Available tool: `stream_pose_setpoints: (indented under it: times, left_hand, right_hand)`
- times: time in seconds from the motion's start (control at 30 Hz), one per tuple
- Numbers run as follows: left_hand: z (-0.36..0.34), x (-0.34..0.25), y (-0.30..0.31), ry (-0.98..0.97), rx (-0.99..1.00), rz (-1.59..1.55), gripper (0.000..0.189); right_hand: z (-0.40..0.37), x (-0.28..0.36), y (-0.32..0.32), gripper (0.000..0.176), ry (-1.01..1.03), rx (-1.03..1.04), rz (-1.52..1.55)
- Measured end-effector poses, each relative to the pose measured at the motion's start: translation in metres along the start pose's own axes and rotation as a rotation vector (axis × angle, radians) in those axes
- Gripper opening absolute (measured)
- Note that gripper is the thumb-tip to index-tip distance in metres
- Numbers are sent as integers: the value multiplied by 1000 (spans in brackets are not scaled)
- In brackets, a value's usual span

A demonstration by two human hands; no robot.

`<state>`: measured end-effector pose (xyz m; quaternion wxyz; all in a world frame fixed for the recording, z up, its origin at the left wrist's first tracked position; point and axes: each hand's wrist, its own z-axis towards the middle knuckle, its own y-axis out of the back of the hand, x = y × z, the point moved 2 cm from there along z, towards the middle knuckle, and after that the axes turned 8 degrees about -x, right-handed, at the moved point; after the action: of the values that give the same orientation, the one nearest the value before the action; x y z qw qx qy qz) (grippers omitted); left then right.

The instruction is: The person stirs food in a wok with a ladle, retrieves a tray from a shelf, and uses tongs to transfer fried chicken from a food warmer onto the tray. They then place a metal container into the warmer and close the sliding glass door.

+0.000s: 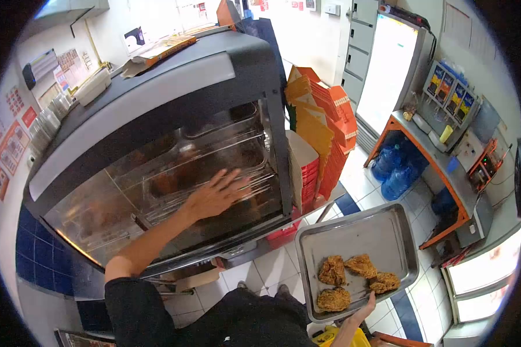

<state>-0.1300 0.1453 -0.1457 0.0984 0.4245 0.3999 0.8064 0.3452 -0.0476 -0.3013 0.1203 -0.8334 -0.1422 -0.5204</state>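
Tray (356, 236): metal, lower right of the frame, holds four pieces of chicken (332, 270); right hand (360, 315) grips its lower edge. Left hand (217, 195): open, fingers spread, at the cabinet (156, 153), centre of the frame

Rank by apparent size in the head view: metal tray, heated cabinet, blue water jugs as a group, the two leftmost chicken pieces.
Largest to smallest:
1. heated cabinet
2. metal tray
3. blue water jugs
4. upper-left piece and lower-left piece: look alike, not ranked
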Motion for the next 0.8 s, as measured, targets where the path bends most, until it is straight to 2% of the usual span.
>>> stream_pose_setpoints:
  times: [0.07,0.13,0.17,0.2,0.27,0.3,0.37,0.4,0.43,0.47,0.53,0.6,0.67,0.7,0.77,0.8]
  left_hand:
    - [-26,-3,18,50,67,-54,55]
    - [-42,-1,39,220,120,-128,49]
    - [-34,-1,44,226,124,-114,49]
    - [-22,-7,48,220,102,-148,41]
    - [-8,-22,42,269,75,-232,21]
    - [-11,-22,38,303,86,-232,21]
    - [-19,-21,33,137,260,53,22]
    - [-17,-20,40,150,271,49,22]
    - [-14,-19,46,161,391,17,23]
    - [-15,-18,51,169,507,-14,24]
    - [-30,-18,56,220,542,-54,27]
    - [-51,-16,57,253,579,-87,30]
    - [-77,-15,67,352,343,-47,32]
    - [-87,-13,69,342,344,-47,32]
    - [-118,-9,80,481,489,-89,30]
    - [-128,-9,90,484,490,-91,30]
  right_hand:
    - [-15,23,-5,53,-56,-26,-39]
    - [-17,28,-7,55,-102,-41,-69]
    - [-14,22,-6,56,-138,65,17]
    - [-15,23,-8,57,-170,175,93]
    - [-31,24,-19,55,-193,211,54]
    - [-42,24,-22,54,-218,221,25]
    - [-54,10,-27,54,-216,321,12]
    - [-64,4,-31,44,-214,345,39]
    - [-74,2,-35,34,-209,371,73]
    - [-83,-1,-38,34,-206,381,69]
    - [-108,-10,-40,35,-299,441,161]
    - [-139,-6,-42,35,-327,416,147]
    - [-159,-7,-41,38,-336,397,145]
    - [-163,-11,-38,38,-341,390,150]
    - [-175,-20,-28,59,-277,462,85]
    - [-195,-8,-26,59,-250,399,114]
